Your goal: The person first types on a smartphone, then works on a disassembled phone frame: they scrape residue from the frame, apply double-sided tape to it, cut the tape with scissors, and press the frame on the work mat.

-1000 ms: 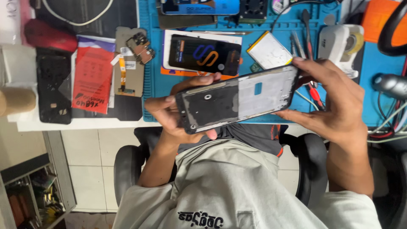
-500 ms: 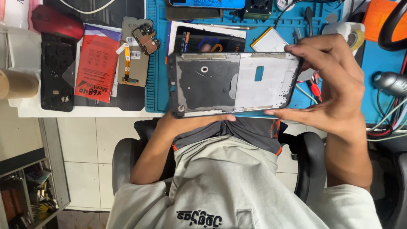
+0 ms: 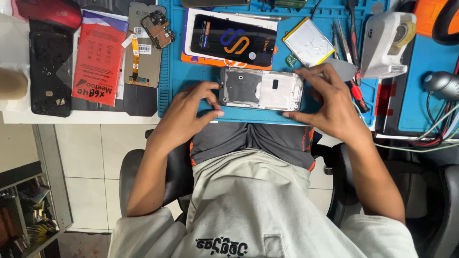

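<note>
Closest in, a grey shirt [image 3: 253, 205] and the arms of a dark chair [image 3: 143, 177]. Just past the lap, both bare hands out over the table edge. Left hand [image 3: 189, 112] spread wide, thumb and fingertips [image 3: 216, 113] pressed to the left short end of the silver phone frame [image 3: 262, 89]. Right hand [image 3: 330, 102] curved over the right short end, thumb on the near edge, fingers bent round the far corner. Not closed into fists and not open and free: pinching the frame from both ends. Frame lying flat, inside face up, on the near part of the blue mat [image 3: 172, 71], between the two hands, right by the table's front edge. Looks like the step of setting the frame down and lining it up square on the mat. For a next move, a likely need: one hand on the frame to stop any sliding, the other free to reach for a part or a tool. Careful with the thin edges, probably easy to bend. Just behind the frame, a black screen on an orange and white box [image 3: 233, 40]. To its right, a flat silver battery [image 3: 309, 42], thin tweezers [image 3: 340, 40] and a red-handled screwdriver [image 3: 356, 88] by the right hand. Further right, a white machine [image 3: 387, 43]. Far left, near the mat's edge, a small circuit board [image 3: 158, 28], a red packet [image 3: 98, 57] and a black phone back [image 3: 50, 67].
</note>
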Motion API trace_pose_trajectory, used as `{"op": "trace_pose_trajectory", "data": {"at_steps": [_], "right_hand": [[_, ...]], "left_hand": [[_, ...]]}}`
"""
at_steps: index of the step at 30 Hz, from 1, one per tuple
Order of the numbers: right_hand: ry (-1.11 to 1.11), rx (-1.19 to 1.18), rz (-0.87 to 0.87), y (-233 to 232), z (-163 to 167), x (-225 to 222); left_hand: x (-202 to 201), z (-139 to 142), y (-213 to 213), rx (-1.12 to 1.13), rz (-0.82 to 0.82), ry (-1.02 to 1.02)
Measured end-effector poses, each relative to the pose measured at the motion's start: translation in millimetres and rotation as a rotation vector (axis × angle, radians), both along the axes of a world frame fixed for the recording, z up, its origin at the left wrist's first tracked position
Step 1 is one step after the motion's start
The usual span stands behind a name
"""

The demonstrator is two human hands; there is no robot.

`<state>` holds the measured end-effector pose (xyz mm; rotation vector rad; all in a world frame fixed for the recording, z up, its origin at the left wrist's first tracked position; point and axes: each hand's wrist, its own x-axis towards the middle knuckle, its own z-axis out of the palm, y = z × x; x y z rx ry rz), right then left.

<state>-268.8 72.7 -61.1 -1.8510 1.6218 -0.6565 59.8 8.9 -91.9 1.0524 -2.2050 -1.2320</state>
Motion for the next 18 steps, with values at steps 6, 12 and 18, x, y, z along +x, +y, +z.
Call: {"op": "trace_pose_trajectory", "data": {"at_steps": [6,12,18], "right_hand": [[0.116,0.001,0.008,5.0,-6.8,-8.2],[0.210,0.059,0.052,1.4,-2.8,-12.4],[0.258,0.170,0.034,1.2,3.8,-10.8]], "left_hand": [[-5.5,8.0,-8.0,-0.016,0.039,-0.108],[-13.1,5.6,-13.3,-0.170,-0.004,-0.235],[-18.0,4.8,-21.0,-0.181,-0.039,-0.282]]}}
